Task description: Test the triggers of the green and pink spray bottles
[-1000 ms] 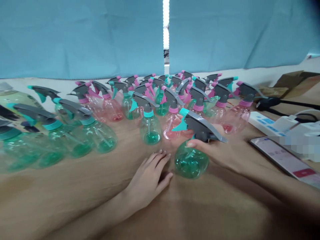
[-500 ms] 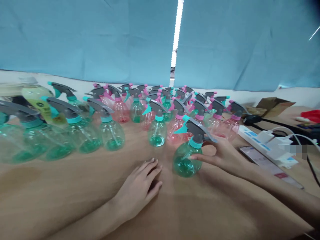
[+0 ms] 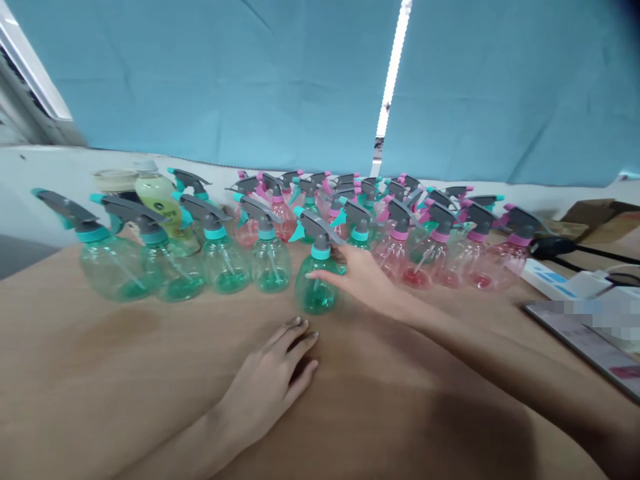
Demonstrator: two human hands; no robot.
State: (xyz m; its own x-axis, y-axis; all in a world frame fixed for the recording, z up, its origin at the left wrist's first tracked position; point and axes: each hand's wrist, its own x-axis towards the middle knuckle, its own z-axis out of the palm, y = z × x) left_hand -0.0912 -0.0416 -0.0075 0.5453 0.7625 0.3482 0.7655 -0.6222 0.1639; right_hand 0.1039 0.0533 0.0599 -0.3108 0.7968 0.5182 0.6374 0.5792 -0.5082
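Observation:
A clear green spray bottle (image 3: 316, 285) with a grey and teal trigger head is upright in my right hand (image 3: 367, 277). My thumb lies across its front, while the other fingers are mostly hidden behind it. Whether its base touches the table cannot be made out. My left hand (image 3: 273, 370) lies flat on the wooden table (image 3: 165, 373), fingers stretched out, just in front of that bottle and holding nothing. To the left of the held bottle stands another green spray bottle (image 3: 271, 267), with several more in the same row. Pink spray bottles (image 3: 433, 263) stand to the right.
Several more green and pink bottles crowd behind the front row. A yellow-green bottle (image 3: 160, 200) stands at the back left. On the right lie a phone (image 3: 585, 340), a white power strip (image 3: 545, 277) with cables, and a brown cardboard piece (image 3: 595, 220). A blue cloth (image 3: 300, 87) hangs behind.
My right hand has carried the green spray bottle leftward and away from me, toward the row of bottles. My left hand stays flat on the table. The view has turned left.

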